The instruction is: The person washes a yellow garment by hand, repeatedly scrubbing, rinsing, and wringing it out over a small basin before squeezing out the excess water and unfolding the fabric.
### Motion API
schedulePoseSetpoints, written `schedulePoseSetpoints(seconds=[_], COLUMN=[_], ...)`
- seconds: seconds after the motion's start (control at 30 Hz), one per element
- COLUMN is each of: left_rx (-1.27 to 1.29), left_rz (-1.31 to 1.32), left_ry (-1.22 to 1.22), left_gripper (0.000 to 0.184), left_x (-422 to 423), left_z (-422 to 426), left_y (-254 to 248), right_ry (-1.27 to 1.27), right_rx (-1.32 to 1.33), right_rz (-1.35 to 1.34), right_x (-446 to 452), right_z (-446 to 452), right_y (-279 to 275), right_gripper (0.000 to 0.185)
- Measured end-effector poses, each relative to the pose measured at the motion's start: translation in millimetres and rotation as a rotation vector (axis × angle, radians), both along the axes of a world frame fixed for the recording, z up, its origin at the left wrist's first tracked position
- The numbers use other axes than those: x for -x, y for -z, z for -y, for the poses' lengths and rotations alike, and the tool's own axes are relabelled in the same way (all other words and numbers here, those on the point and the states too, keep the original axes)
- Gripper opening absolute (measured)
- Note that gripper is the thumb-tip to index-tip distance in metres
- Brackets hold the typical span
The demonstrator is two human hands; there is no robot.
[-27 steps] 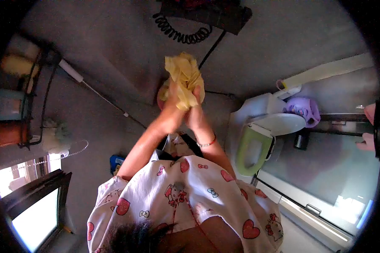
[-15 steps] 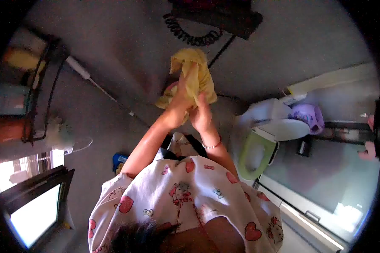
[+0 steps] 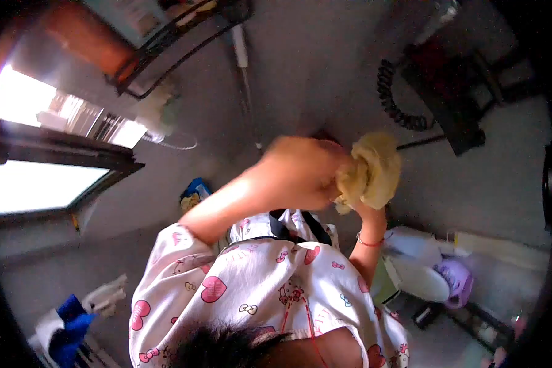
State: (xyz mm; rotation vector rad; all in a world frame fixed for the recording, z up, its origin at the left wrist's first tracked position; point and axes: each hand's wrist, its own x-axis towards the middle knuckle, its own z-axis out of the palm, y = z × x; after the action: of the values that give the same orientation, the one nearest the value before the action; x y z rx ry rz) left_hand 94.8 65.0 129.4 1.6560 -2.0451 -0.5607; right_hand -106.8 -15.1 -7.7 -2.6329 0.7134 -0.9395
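A bunched yellow cloth [image 3: 379,170] is held up in front of my chest, twisted between my two hands. My left hand [image 3: 310,172], smeared by motion, is closed at the near end of the cloth. Behind the folds, my right hand [image 3: 363,213] grips the other side; most of its fingers are hidden. A thin bracelet [image 3: 370,242] circles the right wrist. A dark reddish shape [image 3: 325,136] shows just past my left hand, too blurred to name.
A black shelf with a coiled cord [image 3: 391,98] is on the wall at upper right. The toilet [image 3: 420,279] and a purple container [image 3: 456,282] stand lower right. An open window [image 3: 49,184] and a wire rack [image 3: 184,52] are at left; a blue packet [image 3: 196,187] lies low.
The view has swung to the right. The cloth, hanging loose from raised hands before, is now bunched and twisted, and my left forearm has turned across my body.
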Motion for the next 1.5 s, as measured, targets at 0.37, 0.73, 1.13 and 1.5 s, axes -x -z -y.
schedulePoseSetpoints(seconds=[0.37, 0.73, 1.13, 1.5], left_rx=[-0.659, -0.641, -0.964, -1.363], left_rz=[1.538, 1.524, 1.114, 0.87], left_ry=[-1.045, -1.009, -1.255, -1.258], left_gripper=[0.039, 0.034, 0.042, 0.028], left_x=[-277, -262, -158, -151], left_z=[-187, -194, -239, -277], left_y=[75, 86, 45, 49], right_ry=[0.24, 0.275, 0.296, 0.149], right_rx=[-0.388, -0.465, -0.271, -0.589], right_rz=[0.12, 0.185, 0.258, 0.246], right_x=[39, 69, 46, 9], right_z=[8, 0, -2, 4], right_y=[14, 13, 23, 39], right_gripper=[0.071, 0.059, 0.049, 0.05])
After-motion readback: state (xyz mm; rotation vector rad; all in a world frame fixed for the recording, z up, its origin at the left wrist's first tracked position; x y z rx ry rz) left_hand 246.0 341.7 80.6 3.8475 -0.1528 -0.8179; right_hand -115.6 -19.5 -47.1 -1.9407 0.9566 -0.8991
